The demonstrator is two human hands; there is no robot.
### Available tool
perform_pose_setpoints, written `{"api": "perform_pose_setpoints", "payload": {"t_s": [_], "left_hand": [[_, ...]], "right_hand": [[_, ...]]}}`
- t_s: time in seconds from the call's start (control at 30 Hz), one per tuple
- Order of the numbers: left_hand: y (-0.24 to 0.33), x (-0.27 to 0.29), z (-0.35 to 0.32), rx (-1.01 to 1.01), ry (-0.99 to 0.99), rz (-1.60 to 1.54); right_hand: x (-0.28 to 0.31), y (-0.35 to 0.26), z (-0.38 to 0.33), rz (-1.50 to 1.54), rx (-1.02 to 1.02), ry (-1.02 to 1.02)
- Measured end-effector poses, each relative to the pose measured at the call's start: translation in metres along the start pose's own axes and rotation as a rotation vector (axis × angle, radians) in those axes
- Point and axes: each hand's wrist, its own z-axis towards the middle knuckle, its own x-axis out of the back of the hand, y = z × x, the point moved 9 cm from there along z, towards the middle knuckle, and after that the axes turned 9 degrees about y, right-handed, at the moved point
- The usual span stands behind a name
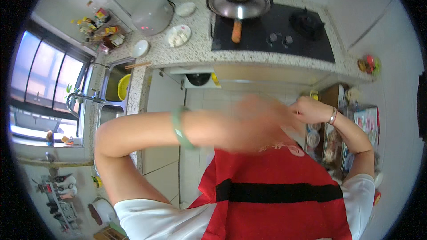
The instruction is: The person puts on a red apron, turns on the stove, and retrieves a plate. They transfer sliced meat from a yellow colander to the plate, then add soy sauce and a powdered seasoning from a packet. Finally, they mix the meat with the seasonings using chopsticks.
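My left hand (249,124) is smeared by motion in front of my chest, so its fingers do not show clearly. A green bangle (180,126) circles that wrist. Just to its right is my right hand (310,110), its fingers curled closed, with a silver bracelet (332,115) on the wrist. What those fingers hold, if anything, is too small to make out. Both hands are raised above the red apron (275,169) with a black band, which I wear. Whether the two hands touch is hidden by the blur.
A lidded wok (240,2) with a wooden handle sits on the black stove (284,33). Left of it are a plate of white pieces (178,36), a white bowl (141,48) and chopsticks (138,65). A yellow basin (124,87) is in the sink. A crowded shelf (331,138) stands at right.
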Motion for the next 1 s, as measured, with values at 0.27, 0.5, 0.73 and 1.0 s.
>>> {"api": "perform_pose_setpoints", "payload": {"t_s": [0.27, 0.5, 0.73, 1.0], "left_hand": [[-0.2, -0.082, -0.238, 1.45, -0.584, -0.004], [-0.239, -0.124, -0.256, 1.114, -0.138, -0.093], [-0.261, -0.115, -0.264, 1.071, -0.204, 0.352], [-0.222, -0.057, -0.262, 1.228, -0.003, 0.245]], "right_hand": [[-0.154, 0.086, 0.004, 0.374, -0.564, -0.031], [-0.209, 0.122, 0.024, 0.277, -0.404, 0.221], [-0.173, 0.137, 0.053, -0.065, -0.539, 0.267], [-0.174, 0.129, 0.015, 0.099, -0.533, 0.024]]}}
